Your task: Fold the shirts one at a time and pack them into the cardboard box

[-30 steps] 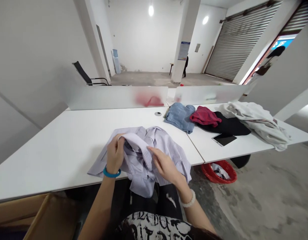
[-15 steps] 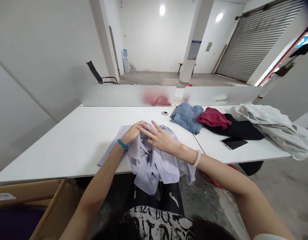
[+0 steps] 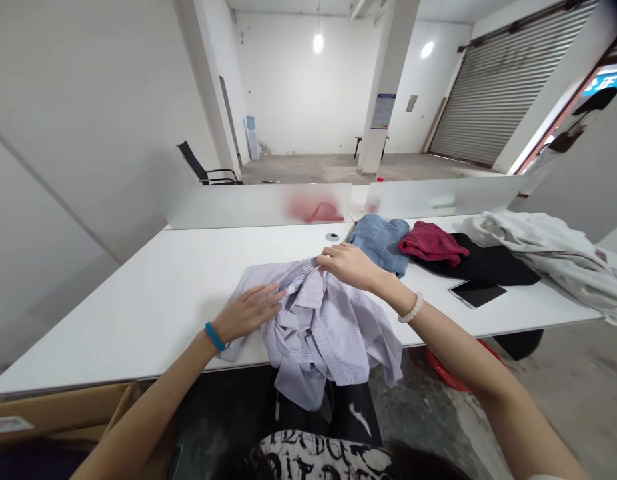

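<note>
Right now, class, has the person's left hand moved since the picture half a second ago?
Yes: the left hand has moved leftward and back toward the person, farther from the round desk grommet.

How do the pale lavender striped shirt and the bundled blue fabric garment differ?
The pale lavender striped shirt hangs over the near edge of the white table; the bundled blue fabric garment lies farther back. The right hand pinches the shirt, while the blue garment is unheld. Both rest on the table.

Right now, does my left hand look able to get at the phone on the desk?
Probably not directly: the left hand is at the striped shirt, and the right forearm seems to cross the way to the phone.
</note>
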The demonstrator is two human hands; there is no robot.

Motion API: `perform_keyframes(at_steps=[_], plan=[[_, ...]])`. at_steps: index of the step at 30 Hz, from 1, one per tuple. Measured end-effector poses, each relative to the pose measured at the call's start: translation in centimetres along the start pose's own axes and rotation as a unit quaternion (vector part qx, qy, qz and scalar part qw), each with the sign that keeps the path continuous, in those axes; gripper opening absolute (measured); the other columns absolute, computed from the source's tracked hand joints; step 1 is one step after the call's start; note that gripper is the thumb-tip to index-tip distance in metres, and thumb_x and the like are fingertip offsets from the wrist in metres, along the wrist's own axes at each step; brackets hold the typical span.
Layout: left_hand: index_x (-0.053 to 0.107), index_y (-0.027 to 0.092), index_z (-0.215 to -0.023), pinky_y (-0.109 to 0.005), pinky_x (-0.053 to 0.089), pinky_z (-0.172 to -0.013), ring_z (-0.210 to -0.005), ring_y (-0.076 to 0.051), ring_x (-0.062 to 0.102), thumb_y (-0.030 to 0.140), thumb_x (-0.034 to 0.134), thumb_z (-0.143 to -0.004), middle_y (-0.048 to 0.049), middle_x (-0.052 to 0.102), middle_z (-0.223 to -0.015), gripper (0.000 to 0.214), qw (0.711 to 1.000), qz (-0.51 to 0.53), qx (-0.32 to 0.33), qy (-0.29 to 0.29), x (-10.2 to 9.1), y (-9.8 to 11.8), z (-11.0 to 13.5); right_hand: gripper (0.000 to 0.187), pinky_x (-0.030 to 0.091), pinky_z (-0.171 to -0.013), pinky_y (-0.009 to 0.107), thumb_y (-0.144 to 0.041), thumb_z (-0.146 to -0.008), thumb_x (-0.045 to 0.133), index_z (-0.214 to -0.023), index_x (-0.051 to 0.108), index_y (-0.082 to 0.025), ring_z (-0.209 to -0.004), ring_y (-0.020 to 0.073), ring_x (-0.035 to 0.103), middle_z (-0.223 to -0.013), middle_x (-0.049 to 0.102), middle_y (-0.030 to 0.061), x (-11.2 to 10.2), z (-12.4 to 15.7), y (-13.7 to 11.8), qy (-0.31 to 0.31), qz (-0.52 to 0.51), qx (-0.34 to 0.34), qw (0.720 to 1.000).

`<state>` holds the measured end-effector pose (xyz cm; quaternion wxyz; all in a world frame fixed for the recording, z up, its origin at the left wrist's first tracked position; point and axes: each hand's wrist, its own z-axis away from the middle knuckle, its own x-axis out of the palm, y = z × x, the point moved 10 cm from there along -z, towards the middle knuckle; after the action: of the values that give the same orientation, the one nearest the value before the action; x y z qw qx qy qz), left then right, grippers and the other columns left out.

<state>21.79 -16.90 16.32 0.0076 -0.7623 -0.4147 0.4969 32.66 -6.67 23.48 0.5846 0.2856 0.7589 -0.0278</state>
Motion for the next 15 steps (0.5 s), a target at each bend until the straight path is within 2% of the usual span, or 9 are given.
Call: perform_keyframes(at_steps=[2, 5, 8, 11, 13, 15], plan=[[0.058, 0.019, -0.111, -0.043, 0.035, -0.108, -0.132, -0.023, 0.039, 0.007, 0.047, -0.087, -0.0068, 0.058, -0.128, 0.029, 0.996, -0.016, 0.066, -0.056, 0.7, 1.6, 0.1, 0.016, 0.033, -0.069, 0.028, -0.025, -0.094, 0.048, -0.096, 0.061, -0.016, -0.078, 0.0154, 0.058, -0.086, 0.064, 0.0058, -0.3, 0.0, 0.5, 0.006, -0.005, 0.019, 1.000], [0.061, 0.018, -0.104, -0.043, 0.033, -0.110, -0.125, -0.021, 0.047, 0.010, 0.045, -0.089, -0.0049, 0.065, -0.114, 0.023, 0.986, -0.021, 0.131, -0.105, 1.3, 3.0, -0.1, 0.015, 0.032, -0.069, 0.027, -0.023, -0.095, 0.047, -0.097, 0.059, -0.015, -0.077, 0.0152, 0.059, -0.086, 0.066, 0.0054, -0.5, 0.0, 1.1, 0.014, -0.013, 0.049, 0.999], [0.062, 0.019, -0.092, -0.042, 0.034, -0.109, -0.114, -0.018, 0.055, 0.008, 0.041, -0.090, -0.0029, 0.067, -0.092, 0.023, 0.987, -0.033, 0.100, -0.124, 1.2, 1.5, -1.0, 0.017, 0.032, -0.068, 0.027, -0.025, -0.095, 0.045, -0.098, 0.059, -0.015, -0.076, 0.0153, 0.060, -0.087, 0.067, 0.0054, -0.2, 0.4, 1.4, 0.010, -0.025, 0.067, 0.997], [0.060, 0.019, -0.085, -0.048, 0.033, -0.108, -0.093, -0.016, 0.061, 0.012, 0.040, -0.092, -0.0010, 0.063, -0.076, 0.022, 0.991, -0.006, 0.042, -0.129, 0.2, -0.7, -2.2, 0.018, 0.031, -0.066, 0.027, -0.027, -0.096, 0.044, -0.096, 0.058, -0.015, -0.074, 0.0154, 0.060, -0.087, 0.067, 0.0059, 0.4, 0.8, 1.6, -0.003, -0.020, 0.082, 0.996], [0.059, 0.020, -0.084, -0.049, 0.032, -0.108, -0.086, -0.014, 0.060, 0.016, 0.041, -0.092, 0.0005, 0.061, -0.074, 0.020, 0.991, 0.044, 0.010, -0.124, -0.7, -1.8, -3.2, 0.018, 0.031, -0.065, 0.027, -0.026, -0.096, 0.044, -0.096, 0.058, -0.015, -0.073, 0.0159, 0.059, -0.086, 0.066, 0.0059, 0.4, 1.0, 1.8, 0.002, -0.005, 0.100, 0.995], [0.058, 0.021, -0.086, -0.047, 0.032, -0.108, -0.086, -0.014, 0.059, 0.019, 0.042, -0.092, 0.0004, 0.063, -0.082, 0.017, 0.990, 0.098, -0.024, -0.103, -1.8, -2.6, -4.3, 0.019, 0.030, -0.064, 0.028, -0.026, -0.096, 0.042, -0.094, 0.057, -0.014, -0.073, 0.0164, 0.059, -0.084, 0.066, 0.0059, -0.2, 1.2, 2.2, 0.019, 0.008, 0.123, 0.992]])
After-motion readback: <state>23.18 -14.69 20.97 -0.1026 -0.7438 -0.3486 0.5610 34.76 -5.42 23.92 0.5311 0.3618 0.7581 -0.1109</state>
